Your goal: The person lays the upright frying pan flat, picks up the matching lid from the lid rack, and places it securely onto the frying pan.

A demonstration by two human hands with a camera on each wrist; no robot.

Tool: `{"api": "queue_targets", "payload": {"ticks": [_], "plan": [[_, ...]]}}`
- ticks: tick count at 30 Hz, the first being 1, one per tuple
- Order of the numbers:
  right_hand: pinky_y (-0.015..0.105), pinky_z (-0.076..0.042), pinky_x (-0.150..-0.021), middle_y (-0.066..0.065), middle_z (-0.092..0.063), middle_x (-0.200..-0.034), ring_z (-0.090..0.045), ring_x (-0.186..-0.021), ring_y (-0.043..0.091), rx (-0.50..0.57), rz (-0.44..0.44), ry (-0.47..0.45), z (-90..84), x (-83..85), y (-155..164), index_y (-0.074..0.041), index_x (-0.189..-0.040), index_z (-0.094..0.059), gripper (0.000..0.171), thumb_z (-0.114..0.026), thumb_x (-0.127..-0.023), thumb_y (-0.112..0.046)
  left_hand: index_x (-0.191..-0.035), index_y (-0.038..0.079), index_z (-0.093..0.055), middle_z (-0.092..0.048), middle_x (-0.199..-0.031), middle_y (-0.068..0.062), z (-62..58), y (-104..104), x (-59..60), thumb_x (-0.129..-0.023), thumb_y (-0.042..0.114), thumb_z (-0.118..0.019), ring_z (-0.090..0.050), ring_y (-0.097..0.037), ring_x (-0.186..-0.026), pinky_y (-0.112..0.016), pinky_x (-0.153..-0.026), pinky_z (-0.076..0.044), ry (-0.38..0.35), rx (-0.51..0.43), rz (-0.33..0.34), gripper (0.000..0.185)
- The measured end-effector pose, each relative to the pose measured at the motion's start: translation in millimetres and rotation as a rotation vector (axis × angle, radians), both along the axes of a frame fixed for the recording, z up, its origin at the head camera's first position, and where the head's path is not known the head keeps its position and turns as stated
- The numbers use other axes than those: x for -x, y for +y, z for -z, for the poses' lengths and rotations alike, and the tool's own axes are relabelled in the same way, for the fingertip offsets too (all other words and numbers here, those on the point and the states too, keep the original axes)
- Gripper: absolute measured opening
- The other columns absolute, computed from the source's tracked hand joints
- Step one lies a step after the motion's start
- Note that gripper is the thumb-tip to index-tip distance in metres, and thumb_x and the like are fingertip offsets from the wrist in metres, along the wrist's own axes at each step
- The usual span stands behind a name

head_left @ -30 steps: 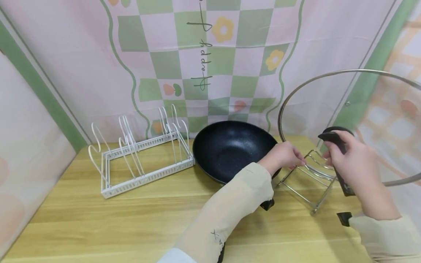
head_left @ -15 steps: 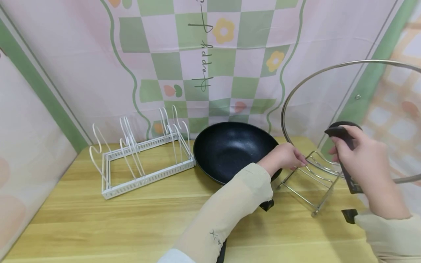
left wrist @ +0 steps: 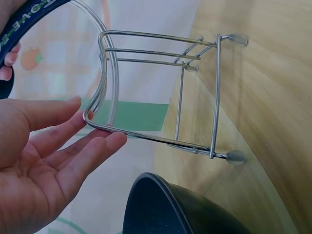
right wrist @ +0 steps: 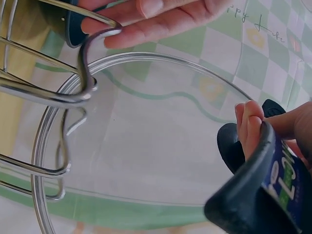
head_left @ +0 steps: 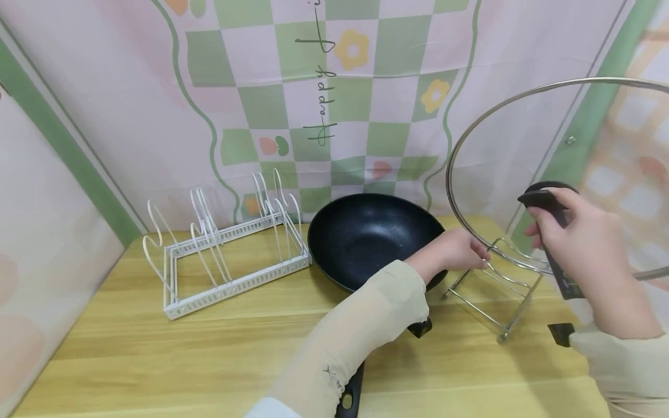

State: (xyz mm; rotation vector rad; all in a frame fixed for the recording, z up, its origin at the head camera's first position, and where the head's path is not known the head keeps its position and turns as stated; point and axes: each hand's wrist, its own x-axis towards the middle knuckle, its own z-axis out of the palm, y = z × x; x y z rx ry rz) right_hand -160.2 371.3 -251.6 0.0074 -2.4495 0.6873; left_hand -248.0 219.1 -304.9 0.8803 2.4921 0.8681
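My right hand (head_left: pixel 590 244) grips the black handle (right wrist: pixel 248 180) of a large clear glass lid (head_left: pixel 502 174) with a metal rim. The lid stands nearly upright, its lower rim among the curved wires of a small metal lid rack (head_left: pixel 483 316). My left hand (head_left: pixel 457 249) holds the rack's top wire at the near left corner; in the left wrist view, fingertips (left wrist: pixel 116 140) touch that wire. Just left of the rack, a black wok (head_left: pixel 371 244) sits on the table, partly covered by my left forearm.
A white rack (head_left: pixel 235 284) with upright wire dividers stands to the left on the wooden table (head_left: pixel 209 366). The wok's long handle (head_left: pixel 352 392) points toward me. Patterned cloth (head_left: pixel 350 98) hangs behind the table.
My right hand and the lid have shifted right and slightly up, with the lid's top rim rising. My left hand stays at the rack, which has hardly moved.
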Motion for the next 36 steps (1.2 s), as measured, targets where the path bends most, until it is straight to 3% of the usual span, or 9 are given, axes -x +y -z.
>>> {"api": "queue_targets", "payload": {"ticks": [4, 10, 18, 23, 28, 36], "plan": [[0.003, -0.039, -0.053, 0.011, -0.069, -0.066, -0.052, -0.048, -0.013, -0.015, 0.005, 0.006, -5.2, -0.4, -0.9, 0.0, -0.125, -0.063, 0.027, -0.061, -0.102, -0.013, -0.111, 0.023, -0.08, -0.071, -0.112, 0.016, -0.2, -3.4, 0.7, -0.096, 0.024, -0.075, -0.062, 0.002, -0.098, -0.011, -0.08, -0.044, -0.03, -0.025, 0.002, 0.016], [0.003, -0.039, -0.053, -0.006, -0.067, -0.06, -0.052, -0.048, -0.015, -0.013, 0.003, 0.045, -11.2, -0.9, -2.1, -0.002, -0.124, -0.066, 0.025, -0.062, -0.101, -0.013, -0.109, 0.021, -0.08, -0.072, -0.105, 0.012, -2.7, -6.1, 0.2, -0.096, 0.02, -0.075, -0.062, -0.002, -0.082, -0.016, -0.072, -0.048, -0.151, -0.084, -0.03, 0.014], [0.002, -0.036, -0.056, -0.01, -0.066, -0.059, -0.05, -0.047, -0.017, -0.032, 0.003, 0.077, -17.5, -0.9, -1.7, -0.001, -0.122, -0.067, 0.025, -0.064, -0.101, -0.012, -0.112, 0.01, -0.078, -0.075, -0.097, 0.004, -7.1, -15.5, 3.5, -0.096, 0.012, -0.073, -0.066, -0.006, -0.081, -0.017, -0.071, -0.051, -0.236, -0.23, -0.069, 0.017], [0.001, -0.037, -0.056, -0.029, -0.059, -0.058, -0.052, -0.047, -0.016, -0.009, 0.0, 0.059, -20.9, -2.2, -3.1, -0.002, -0.124, -0.067, 0.026, -0.063, -0.102, -0.015, -0.111, 0.008, -0.078, -0.075, -0.1, 0.001, -8.2, -21.7, 7.0, -0.095, 0.01, -0.073, -0.067, -0.009, -0.079, -0.018, -0.071, -0.052, -0.241, -0.291, -0.089, 0.016], [0.001, -0.038, -0.056, -0.037, -0.054, -0.06, -0.053, -0.048, -0.014, 0.009, -0.007, 0.05, -24.2, -1.7, -5.6, -0.003, -0.123, -0.067, 0.026, -0.063, -0.102, -0.017, -0.112, 0.005, -0.077, -0.073, -0.095, 0.0, -6.9, -28.4, 11.2, -0.095, 0.009, -0.073, -0.065, -0.009, -0.075, -0.018, -0.067, -0.052, -0.238, -0.394, -0.122, 0.018], [0.002, -0.041, -0.055, -0.039, -0.053, -0.06, -0.055, -0.048, -0.012, 0.047, -0.018, 0.04, -28.9, -0.3, -7.4, -0.005, -0.123, -0.066, 0.026, -0.063, -0.101, -0.018, -0.116, 0.006, -0.076, -0.076, -0.098, -0.005, -6.0, -42.0, 21.6, -0.095, 0.01, -0.074, -0.068, -0.011, -0.076, -0.021, -0.07, -0.055, -0.245, -0.553, -0.281, 0.021]]}}
